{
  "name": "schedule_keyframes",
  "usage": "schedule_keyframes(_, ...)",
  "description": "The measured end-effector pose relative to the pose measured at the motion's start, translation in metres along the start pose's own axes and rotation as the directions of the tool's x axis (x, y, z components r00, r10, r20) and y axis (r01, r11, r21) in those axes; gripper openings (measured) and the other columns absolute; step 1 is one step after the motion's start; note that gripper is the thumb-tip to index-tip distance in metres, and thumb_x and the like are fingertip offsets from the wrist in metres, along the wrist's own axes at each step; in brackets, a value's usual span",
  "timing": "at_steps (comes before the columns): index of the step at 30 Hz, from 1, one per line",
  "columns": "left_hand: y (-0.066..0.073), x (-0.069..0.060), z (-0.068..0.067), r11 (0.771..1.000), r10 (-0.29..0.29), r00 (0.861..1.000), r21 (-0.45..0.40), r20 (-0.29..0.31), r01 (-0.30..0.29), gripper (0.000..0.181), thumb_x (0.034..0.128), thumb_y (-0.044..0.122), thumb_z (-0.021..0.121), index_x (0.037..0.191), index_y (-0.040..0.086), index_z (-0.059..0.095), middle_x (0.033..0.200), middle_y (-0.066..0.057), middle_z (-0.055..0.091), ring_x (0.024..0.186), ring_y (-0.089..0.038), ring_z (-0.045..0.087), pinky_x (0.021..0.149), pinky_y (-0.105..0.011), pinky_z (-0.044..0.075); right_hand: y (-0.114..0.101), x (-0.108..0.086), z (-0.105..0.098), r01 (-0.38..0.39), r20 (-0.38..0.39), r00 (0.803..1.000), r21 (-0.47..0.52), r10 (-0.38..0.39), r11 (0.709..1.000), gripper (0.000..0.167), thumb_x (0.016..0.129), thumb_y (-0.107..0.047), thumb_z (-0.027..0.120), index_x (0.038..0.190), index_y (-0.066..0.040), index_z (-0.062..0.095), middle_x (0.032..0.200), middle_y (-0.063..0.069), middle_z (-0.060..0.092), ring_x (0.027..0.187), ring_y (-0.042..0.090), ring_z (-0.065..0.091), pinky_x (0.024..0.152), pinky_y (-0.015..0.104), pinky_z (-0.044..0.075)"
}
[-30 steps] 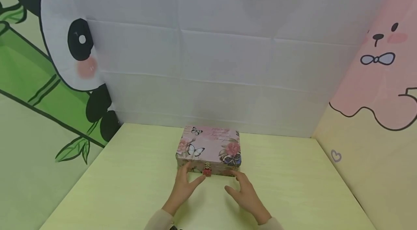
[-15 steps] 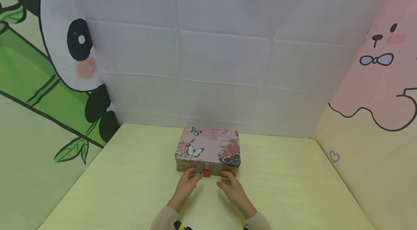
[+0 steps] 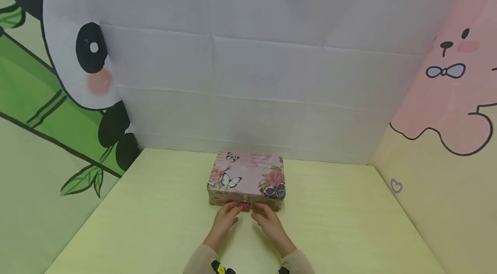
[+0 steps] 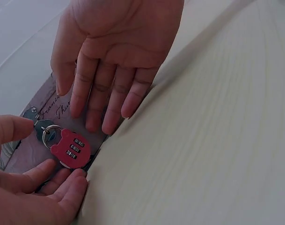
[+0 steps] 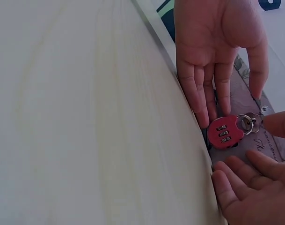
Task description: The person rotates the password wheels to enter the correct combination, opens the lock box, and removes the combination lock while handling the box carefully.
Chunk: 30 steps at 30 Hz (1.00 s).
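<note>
One butterfly-and-rose box [image 3: 248, 174], closed. One red three-dial padlock [image 4: 73, 149], on its front hasp [image 4: 39, 126], not yet off; work barely begun, I judge. My left hand [image 3: 225, 218], right hand [image 3: 268, 221]: loosely extended either side, gripping nothing.

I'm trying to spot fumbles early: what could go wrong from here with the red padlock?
The padlock is only hooked to the clasp, so it might twist if nudged. Its three dials sit close together, so turning one could shift its neighbour. The left hand and right hand flank it closely and may bump.
</note>
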<state>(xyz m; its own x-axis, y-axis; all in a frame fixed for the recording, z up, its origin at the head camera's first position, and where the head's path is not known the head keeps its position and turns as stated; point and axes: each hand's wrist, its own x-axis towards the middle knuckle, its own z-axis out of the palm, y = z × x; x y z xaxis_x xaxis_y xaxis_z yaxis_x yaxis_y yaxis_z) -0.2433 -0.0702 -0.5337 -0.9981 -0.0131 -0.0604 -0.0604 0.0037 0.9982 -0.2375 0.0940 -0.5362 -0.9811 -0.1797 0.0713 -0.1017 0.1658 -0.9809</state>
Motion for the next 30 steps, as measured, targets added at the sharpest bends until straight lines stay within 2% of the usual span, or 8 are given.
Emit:
schedule_keyframes(7, -0.003, 0.001, 0.001, 1.0, 0.004, 1.0, 0.01, -0.011, -0.004, 0.045, 0.098, 0.014, 0.057, 0.125, -0.021, 0.05, 0.126, -0.034, 0.055, 0.114, -0.041, 0.057, 0.097, -0.05, 0.052, 0.005, 0.006, 0.004, 0.017, 0.033, 0.999, 0.022, -0.018, 1.0, 0.041, 0.099, -0.002, 0.053, 0.131, 0.021, 0.046, 0.128, 0.035, 0.056, 0.116, 0.045, 0.055, 0.081, 0.033, 0.049)
schedule_keyframes(15, -0.005, -0.001, -0.001, 0.999, 0.018, 1.0, 0.041, -0.004, -0.018, 0.039, 0.0971, 0.008, 0.057, 0.121, -0.023, 0.052, 0.12, -0.034, 0.058, 0.104, -0.034, 0.061, 0.088, -0.044, 0.056, 0.004, 0.003, 0.003, -0.014, 0.018, 1.0, 0.035, 0.013, 0.999, 0.04, 0.099, -0.006, 0.054, 0.13, 0.02, 0.049, 0.128, 0.032, 0.057, 0.113, 0.035, 0.058, 0.081, 0.033, 0.05)
schedule_keyframes(19, -0.007, -0.002, -0.002, 0.996, 0.044, 0.999, 0.073, 0.002, -0.044, 0.036, 0.0963, 0.006, 0.059, 0.119, -0.022, 0.055, 0.115, -0.032, 0.062, 0.094, -0.027, 0.063, 0.081, -0.037, 0.058, 0.002, 0.001, 0.003, -0.038, 0.019, 0.999, 0.036, 0.038, 0.999, 0.041, 0.1, -0.009, 0.053, 0.13, 0.02, 0.051, 0.13, 0.031, 0.057, 0.111, 0.035, 0.058, 0.082, 0.033, 0.051)
schedule_keyframes(23, -0.009, -0.002, -0.003, 0.993, 0.063, 0.998, 0.097, 0.003, -0.063, 0.032, 0.0953, 0.006, 0.062, 0.115, -0.02, 0.06, 0.107, -0.026, 0.066, 0.084, -0.016, 0.061, 0.073, -0.027, 0.055, 0.002, 0.001, 0.003, -0.046, 0.009, 0.999, 0.048, 0.045, 0.998, 0.04, 0.099, -0.009, 0.054, 0.127, 0.02, 0.053, 0.125, 0.03, 0.061, 0.104, 0.035, 0.061, 0.081, 0.033, 0.051)
schedule_keyframes(30, -0.015, 0.001, -0.004, 0.994, 0.082, 0.997, 0.078, -0.001, -0.081, 0.027, 0.0938, 0.004, 0.066, 0.111, -0.017, 0.064, 0.105, -0.021, 0.068, 0.081, -0.013, 0.061, 0.069, -0.02, 0.055, 0.007, 0.004, 0.002, -0.047, 0.004, 0.999, 0.083, 0.047, 0.995, 0.038, 0.097, -0.009, 0.057, 0.124, 0.018, 0.057, 0.117, 0.027, 0.065, 0.096, 0.02, 0.062, 0.08, 0.031, 0.052)
